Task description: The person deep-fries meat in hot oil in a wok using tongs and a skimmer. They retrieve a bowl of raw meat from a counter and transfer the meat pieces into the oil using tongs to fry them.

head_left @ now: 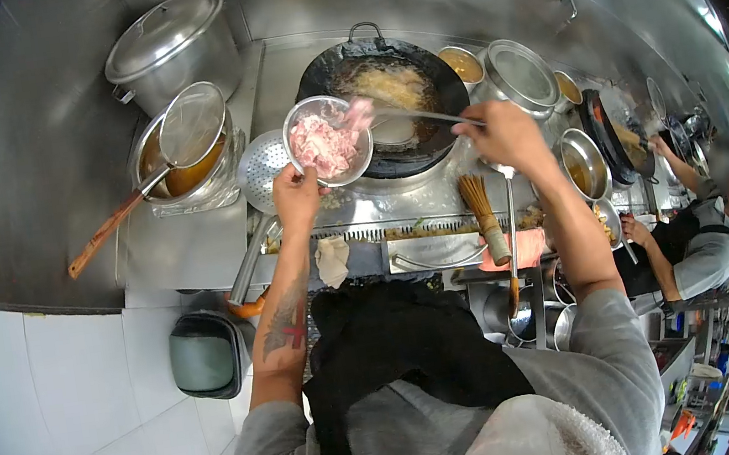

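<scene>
My left hand (297, 196) grips the rim of a metal bowl (364, 158) and tilts it over the left side of the black wok (321, 76). Sliced raw meat (322, 146) fills much of the bowl, and some spills over its right edge, blurred. In my right hand (499, 131), closed above the wok's right side, is a long-handled metal utensil (423, 115). The utensil reaches left to the meat at the bowl's edge; its far end is blurred and partly hidden. Pale, bubbling food (392, 86) lies in oil in the wok.
A perforated skimmer (263, 169) lies left of the wok. Behind it are a wire strainer (193, 126) over a pot and a lidded stockpot (178, 68). A bamboo brush (482, 207) and a ladle (509, 218) rest at the front. A co-worker (698, 243) stands at right.
</scene>
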The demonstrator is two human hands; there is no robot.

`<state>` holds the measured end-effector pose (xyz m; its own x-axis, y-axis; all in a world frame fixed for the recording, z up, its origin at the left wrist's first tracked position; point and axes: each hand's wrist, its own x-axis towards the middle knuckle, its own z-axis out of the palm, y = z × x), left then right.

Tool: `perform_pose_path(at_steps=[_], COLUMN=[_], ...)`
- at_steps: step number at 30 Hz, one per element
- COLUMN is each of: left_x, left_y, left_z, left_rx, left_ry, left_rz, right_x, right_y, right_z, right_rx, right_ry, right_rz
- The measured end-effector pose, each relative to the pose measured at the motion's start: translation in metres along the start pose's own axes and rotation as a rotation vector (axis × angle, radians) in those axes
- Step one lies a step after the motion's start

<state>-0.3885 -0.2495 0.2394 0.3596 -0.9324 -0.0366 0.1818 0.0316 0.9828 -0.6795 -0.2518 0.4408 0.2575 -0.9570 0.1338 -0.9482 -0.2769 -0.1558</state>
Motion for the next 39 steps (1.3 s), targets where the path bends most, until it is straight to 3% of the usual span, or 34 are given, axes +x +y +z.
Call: perform_pose_path(at_steps=[5, 9, 11, 12, 17, 19, 25, 31, 33, 36, 39], left_x=[-0.006, -0.008, -0.011, -0.014, -0.027, -0.025, -0.017, -0.012, -0.009, 0.001, -0.007], left_y=[-0.005, -0.005, 0.004, 0.008, 0.02, 0.018, 0.025, 0.025, 0.024, 0.013, 0.015], left_z=[-0.011, -0.013, -0.013, -0.013, -0.024, -0.028, -0.025, -0.006, 0.001, 0.003, 0.001], left_rx=[-0.037, -0.082, -0.088, -0.094, -0.154, -0.145, -0.106, -0.019, 0.184, 0.156, 0.27], left_ry=[-0.003, -0.029, -0.066, -0.083, -0.086, -0.096, -0.135, -0.18, -0.199, -0.208, -0.178], left_rz=[-0.045, -0.053, -0.084, -0.119, -0.111, -0.116, -0.036, 0.158, 0.231, 0.075, 0.021], right_x=[0.009, 0.039, 0.067, 0.071, 0.052, 0.034, -0.026, -0.024, -0.009, -0.003, 0.013], right_y=[0.048, 0.072, 0.095, 0.096, 0.055, 0.035, -0.036, -0.037, -0.027, -0.017, 0.006], right_z=[0.004, 0.079, 0.132, 0.139, 0.059, 0.026, -0.022, -0.003, 0.005, -0.021, -0.042], right_rx=[-0.072, -0.352, -0.339, -0.314, -0.265, -0.221, -0.008, -0.157, -0.259, -0.229, -0.188], right_ry=[0.185, -0.004, -0.153, -0.125, 0.141, 0.301, 0.065, -0.012, 0.004, -0.021, 0.108], right_rz=[0.095, 0.291, 0.35, 0.37, 0.364, 0.246, -0.031, -0.077, -0.155, -0.141, -0.109])
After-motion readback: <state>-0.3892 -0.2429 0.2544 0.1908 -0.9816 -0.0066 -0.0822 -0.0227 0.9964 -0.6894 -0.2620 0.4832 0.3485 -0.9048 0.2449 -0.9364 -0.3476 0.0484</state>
